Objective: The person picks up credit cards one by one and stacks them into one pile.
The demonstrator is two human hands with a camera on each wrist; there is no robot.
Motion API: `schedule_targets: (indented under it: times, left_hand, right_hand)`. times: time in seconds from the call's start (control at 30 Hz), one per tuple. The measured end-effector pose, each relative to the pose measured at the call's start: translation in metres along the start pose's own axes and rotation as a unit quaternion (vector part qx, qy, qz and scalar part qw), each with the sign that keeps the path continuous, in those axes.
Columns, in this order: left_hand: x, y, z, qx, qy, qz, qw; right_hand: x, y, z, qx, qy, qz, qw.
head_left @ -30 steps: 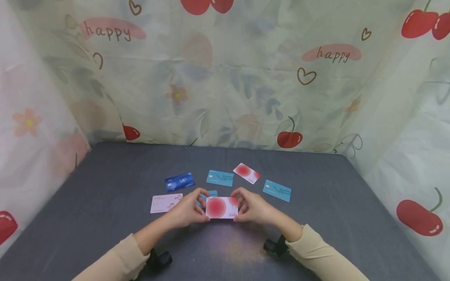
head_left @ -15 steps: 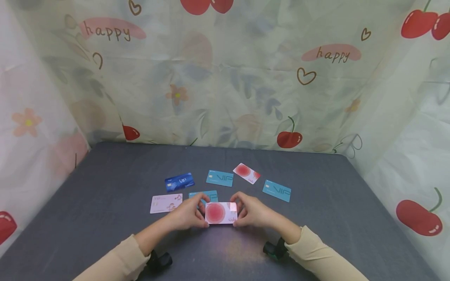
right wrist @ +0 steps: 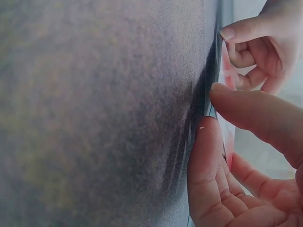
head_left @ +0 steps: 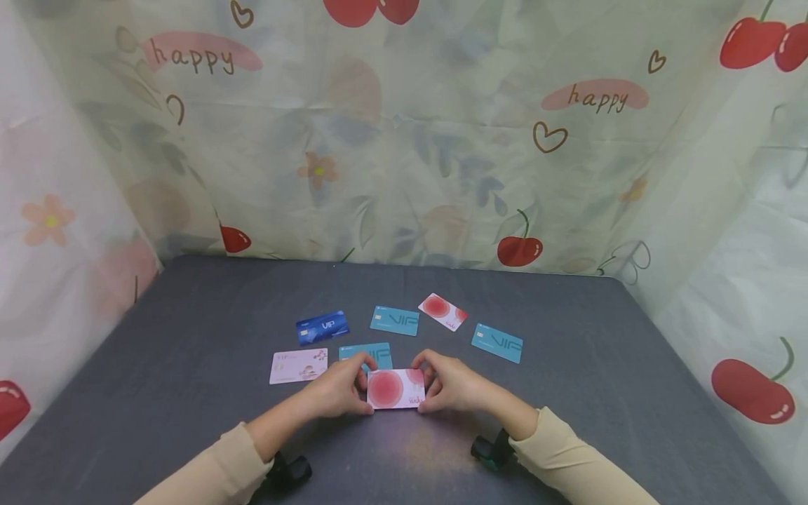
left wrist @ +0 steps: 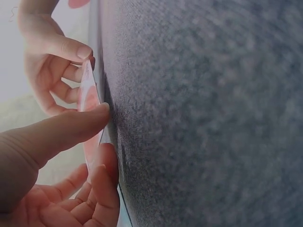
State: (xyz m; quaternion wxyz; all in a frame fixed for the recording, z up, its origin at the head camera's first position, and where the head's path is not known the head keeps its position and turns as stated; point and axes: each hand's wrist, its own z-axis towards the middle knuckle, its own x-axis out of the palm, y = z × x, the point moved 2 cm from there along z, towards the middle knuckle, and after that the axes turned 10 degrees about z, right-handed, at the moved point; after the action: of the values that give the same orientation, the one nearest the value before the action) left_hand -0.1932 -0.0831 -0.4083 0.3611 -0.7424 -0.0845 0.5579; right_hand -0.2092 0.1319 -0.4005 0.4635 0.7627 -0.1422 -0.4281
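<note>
A white and pink card (head_left: 394,390) with a big red circle lies between both hands at the middle of the head view. My left hand (head_left: 337,389) pinches its left end, thumb at the near corner and curled fingers at the far one. The opposite end is pinched the same way by my right hand (head_left: 454,384). In the left wrist view the card (left wrist: 88,90) shows nearly edge-on, close over the dark cloth. Just behind it is a light blue VIP card (head_left: 366,353), partly covered by the left fingers.
Around the hands on the dark grey table (head_left: 208,315) lie a pale pink card (head_left: 297,366), a dark blue VIP card (head_left: 322,327), two more light blue cards (head_left: 394,320) and a second red-circle card (head_left: 443,311). A printed curtain (head_left: 404,175) rises behind the table.
Both hands have drawn the red-circle card toward the person and down closer to the table. More of the light blue card behind it now shows. The other cards have stayed put.
</note>
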Motion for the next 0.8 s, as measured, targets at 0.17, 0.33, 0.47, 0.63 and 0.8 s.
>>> schedule_targets:
  times: [0.17,0.33,0.47,0.63,0.8]
  left_hand:
    - [0.0015,-0.0026,-0.0014,0.005,-0.011,0.024,0.9996]
    - [0.0014,-0.0039,-0.0025,0.002,-0.011,0.032,0.9994]
    - [0.001,-0.0043,-0.0029,0.0,-0.008,0.033,0.9994]
    - [0.0008,-0.0042,-0.0029,0.005,-0.009,0.037,0.9993]
    - [0.0004,-0.0047,-0.0031,0.0,-0.005,0.032,0.9995]
  right_hand:
    - [0.0015,-0.0005,0.001,-0.005,0.006,-0.005,1.0]
    - [0.0029,-0.0009,0.0008,-0.008,0.009,-0.011,0.9999]
    - [0.0033,-0.001,0.0005,-0.008,0.01,-0.012,0.9999]
    - [0.0032,-0.0001,0.0005,-0.01,0.009,-0.014,0.9998]
    - [0.0041,-0.0005,0.0018,-0.019,0.008,-0.021,0.9996]
